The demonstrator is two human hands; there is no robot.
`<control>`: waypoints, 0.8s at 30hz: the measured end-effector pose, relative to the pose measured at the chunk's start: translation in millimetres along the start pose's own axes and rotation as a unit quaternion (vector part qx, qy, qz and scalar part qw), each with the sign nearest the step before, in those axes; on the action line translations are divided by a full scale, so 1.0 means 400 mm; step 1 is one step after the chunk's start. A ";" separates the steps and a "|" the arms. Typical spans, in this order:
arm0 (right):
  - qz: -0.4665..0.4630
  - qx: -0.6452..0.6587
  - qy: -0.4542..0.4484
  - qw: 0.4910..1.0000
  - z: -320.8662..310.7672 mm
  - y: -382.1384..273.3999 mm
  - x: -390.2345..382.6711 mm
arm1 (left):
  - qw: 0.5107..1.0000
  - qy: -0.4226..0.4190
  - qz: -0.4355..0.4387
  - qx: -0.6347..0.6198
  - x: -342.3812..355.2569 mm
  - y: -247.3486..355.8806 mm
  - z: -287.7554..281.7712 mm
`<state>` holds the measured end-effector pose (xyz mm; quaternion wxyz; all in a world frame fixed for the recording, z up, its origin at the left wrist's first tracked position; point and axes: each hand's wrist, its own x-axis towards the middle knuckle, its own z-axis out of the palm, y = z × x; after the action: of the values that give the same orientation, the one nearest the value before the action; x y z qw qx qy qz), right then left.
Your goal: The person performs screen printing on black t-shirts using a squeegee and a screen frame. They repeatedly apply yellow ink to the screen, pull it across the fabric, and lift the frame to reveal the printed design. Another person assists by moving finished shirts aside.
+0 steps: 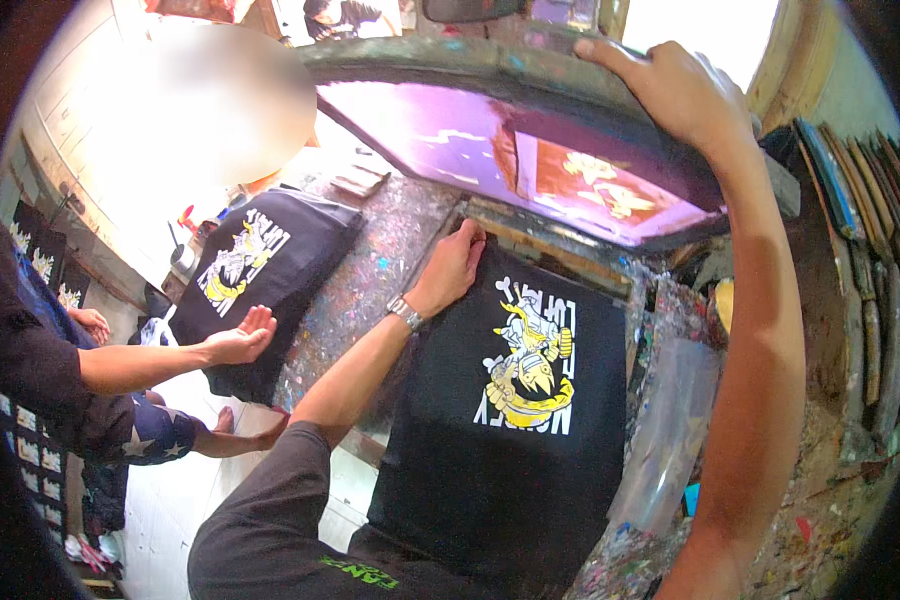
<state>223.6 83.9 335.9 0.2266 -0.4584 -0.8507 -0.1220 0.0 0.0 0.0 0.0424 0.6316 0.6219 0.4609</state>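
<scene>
My right hand [690, 90] grips the upper edge of a raised printing screen frame [440, 58], whose mesh [430, 130] is pink-purple with a reddish-brown stencil area. Below it, a black T-shirt [470, 480] lies on a printing board, bearing a yellow-and-white cartoon print [530, 360]. My left hand [455, 260], with a watch on the wrist, is closed at the shirt's upper left edge, pinching the cloth or board edge; which is unclear. To the left, another black printed garment [310, 250] lies on a second board, on a paint-speckled bench [370, 290].
A co-worker's open hand [240, 340] hovers at the second garment, with a dark sleeve [50, 370] behind. Wooden squeegees [860, 190] line the right side. A clear plastic piece [660, 430] lies beside my shirt board. Cups [185, 258] stand at the back left.
</scene>
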 end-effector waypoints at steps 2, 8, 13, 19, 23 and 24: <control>-0.002 -0.030 0.019 0.999 -0.033 0.002 0.000 | 0.998 0.054 0.031 0.026 0.044 0.032 -0.017; -0.114 0.028 0.108 0.987 0.059 0.067 -0.010 | 0.970 0.139 -0.037 0.197 -0.031 -0.022 -0.484; 0.029 0.012 -0.010 0.999 0.014 0.032 0.007 | 0.856 0.213 -0.183 0.435 -0.237 -0.155 -0.891; 0.068 -0.001 0.029 0.997 0.016 0.015 -0.013 | 0.789 0.218 -0.121 0.562 -0.279 -0.052 -0.794; -0.044 -0.060 0.012 0.997 0.025 0.020 0.000 | 0.956 -0.126 0.232 0.130 -0.368 0.323 -0.150; -0.089 -0.075 0.005 0.993 0.041 0.000 -0.008 | 0.899 -0.382 0.207 0.061 -0.411 0.454 0.029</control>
<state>220.8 88.4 320.0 0.1841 -0.3960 -0.8753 -0.2075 175.5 -170.2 20.3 0.1417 0.8748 0.4404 0.1438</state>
